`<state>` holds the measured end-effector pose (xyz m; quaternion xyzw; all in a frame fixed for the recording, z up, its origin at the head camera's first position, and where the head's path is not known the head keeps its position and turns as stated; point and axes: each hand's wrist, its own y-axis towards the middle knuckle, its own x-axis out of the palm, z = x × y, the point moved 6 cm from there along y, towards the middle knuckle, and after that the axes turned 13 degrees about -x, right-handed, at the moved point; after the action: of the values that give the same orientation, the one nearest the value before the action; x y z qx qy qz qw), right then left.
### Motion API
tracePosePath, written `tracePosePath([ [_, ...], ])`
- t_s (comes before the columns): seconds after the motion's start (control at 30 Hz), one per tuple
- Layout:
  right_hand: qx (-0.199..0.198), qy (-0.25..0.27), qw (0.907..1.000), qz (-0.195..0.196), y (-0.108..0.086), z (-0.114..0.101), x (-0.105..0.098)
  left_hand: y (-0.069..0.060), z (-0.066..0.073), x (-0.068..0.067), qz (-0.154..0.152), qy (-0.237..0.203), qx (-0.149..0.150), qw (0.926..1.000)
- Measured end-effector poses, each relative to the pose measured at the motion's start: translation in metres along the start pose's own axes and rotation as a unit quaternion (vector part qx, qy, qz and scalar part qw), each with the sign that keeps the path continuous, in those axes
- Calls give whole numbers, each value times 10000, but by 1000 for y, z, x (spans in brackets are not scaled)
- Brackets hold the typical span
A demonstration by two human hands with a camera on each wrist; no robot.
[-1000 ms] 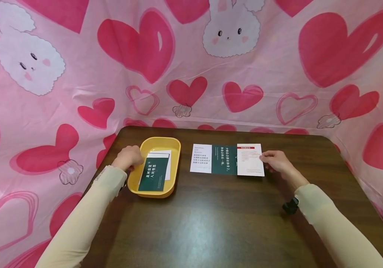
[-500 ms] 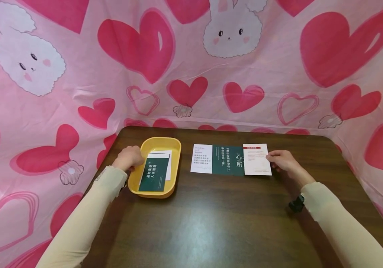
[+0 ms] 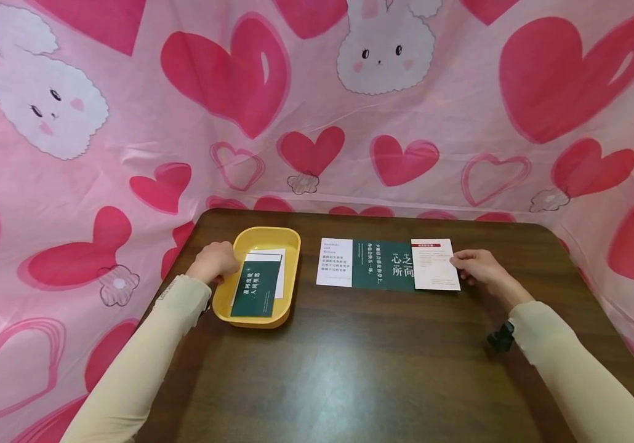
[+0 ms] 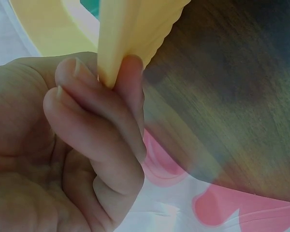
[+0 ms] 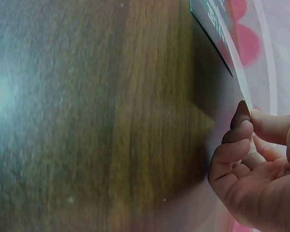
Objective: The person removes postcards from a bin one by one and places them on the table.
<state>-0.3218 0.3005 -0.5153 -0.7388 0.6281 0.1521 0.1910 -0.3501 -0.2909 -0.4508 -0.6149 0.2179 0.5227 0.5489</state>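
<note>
The left hand [image 3: 214, 261] grips the left rim of a yellow tray [image 3: 290, 264]; the left wrist view has its curled fingers around the tray's edge [image 4: 117, 38]. Inside the tray a green card [image 3: 255, 295] overlaps white ones. My right hand [image 3: 480, 271] pinches the right edge of a white card with red print [image 3: 434, 266], seen edge-on in the right wrist view between thumb and fingers [image 5: 244, 128]. That card overlaps the right end of a green card [image 3: 400, 264], beside another green card [image 3: 362, 264] and a white card [image 3: 335, 261] in a row.
All of it stands on a dark brown wooden table [image 3: 317, 369]. Behind and beside the table hangs a pink cloth [image 3: 306, 98] with hearts and rabbits. A black band [image 3: 501, 337] is on the right wrist.
The right hand has moved right with the white card, and more of the green card's large white lettering shows. The left hand and the tray have stayed in place.
</note>
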Motion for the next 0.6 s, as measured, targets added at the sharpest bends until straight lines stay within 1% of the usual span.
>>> tracePosePath([
  [0.27, 4, -77, 9999, -128, -1, 2, -5, -3, 0, -1, 48, -27, 6, 10000],
  [0.4, 74, -60, 9998, -166, -3, 5, -7, 0, 0, 0, 30, -29, 3, 10000],
  [0.43, 70, -28, 9998, -165, -3, 5, -7, 1, 0, 1, 33, -31, -37, 10000],
  [0.6, 34, 48, 9999, -118, -3, 7, -9, 5, -1, 3, -3, -27, -50, 10000],
])
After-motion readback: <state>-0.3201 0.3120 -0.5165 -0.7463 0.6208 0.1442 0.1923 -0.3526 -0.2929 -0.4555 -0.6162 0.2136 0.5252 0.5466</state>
